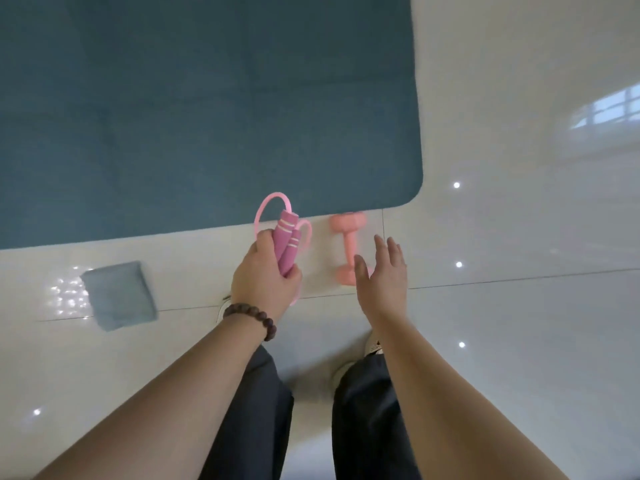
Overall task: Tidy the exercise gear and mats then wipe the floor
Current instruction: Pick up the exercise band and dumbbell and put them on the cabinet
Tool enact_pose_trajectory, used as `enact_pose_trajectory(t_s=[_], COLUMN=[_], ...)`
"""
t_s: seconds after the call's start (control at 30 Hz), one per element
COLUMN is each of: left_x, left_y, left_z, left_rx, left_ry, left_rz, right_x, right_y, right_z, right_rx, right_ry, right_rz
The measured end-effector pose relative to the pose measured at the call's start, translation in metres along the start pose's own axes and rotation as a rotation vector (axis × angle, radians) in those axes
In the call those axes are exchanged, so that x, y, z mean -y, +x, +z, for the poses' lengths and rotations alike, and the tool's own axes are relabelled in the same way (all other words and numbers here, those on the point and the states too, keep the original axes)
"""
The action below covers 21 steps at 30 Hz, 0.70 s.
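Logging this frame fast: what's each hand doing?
Left hand: holding pink jump rope by both handles.
Right hand: open, empty, above pink dumbbell.

A beaded bracelet [251,319]; pale shoes [374,345] below dark trousers [363,420].

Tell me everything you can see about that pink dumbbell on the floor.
The pink dumbbell is small and salmon-coloured, with a matte, rubbery-looking coating, a slim bar and two rounded heads. It lies flat on the glossy white tile floor, its far head close to the teal mat. The open right hand overlaps its near head; whether it touches is unclear.
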<state>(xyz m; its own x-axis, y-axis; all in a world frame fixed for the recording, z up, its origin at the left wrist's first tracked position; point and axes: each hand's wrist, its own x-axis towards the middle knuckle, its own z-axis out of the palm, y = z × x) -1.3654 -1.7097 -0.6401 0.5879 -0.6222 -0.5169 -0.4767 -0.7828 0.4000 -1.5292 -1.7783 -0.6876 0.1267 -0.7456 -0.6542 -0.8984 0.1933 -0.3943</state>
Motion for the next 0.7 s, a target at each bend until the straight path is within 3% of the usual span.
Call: enact_pose_trajectory(t_s=[0.17, 0.37, 0.53, 0.7], left_x=[0.039, 0.062, 0.061, 0.037], left_y=[0.033, 0.051, 0.055, 0.044], left_z=[0.077, 0.108, 0.111, 0.081], left_rx=[0.014, -0.015, -0.007, -0.016], left_ry=[-0.020, -0.041, -0.040, -0.047], left_rz=[0.010, -0.015, -0.017, 0.021], right_x=[-0.039, -0.055, -0.054, -0.045], right_y=[0.070, 0.101, 0.105, 0.081], right_z=[0.071, 0.110, 0.114, 0.073], right_rx=[-0.046, 0.021, -0.034, -0.051], right_ry=[0.003, -0.050, -0.025, -0.058], right_rz=[0.029, 0.124, 0.188, 0.140])
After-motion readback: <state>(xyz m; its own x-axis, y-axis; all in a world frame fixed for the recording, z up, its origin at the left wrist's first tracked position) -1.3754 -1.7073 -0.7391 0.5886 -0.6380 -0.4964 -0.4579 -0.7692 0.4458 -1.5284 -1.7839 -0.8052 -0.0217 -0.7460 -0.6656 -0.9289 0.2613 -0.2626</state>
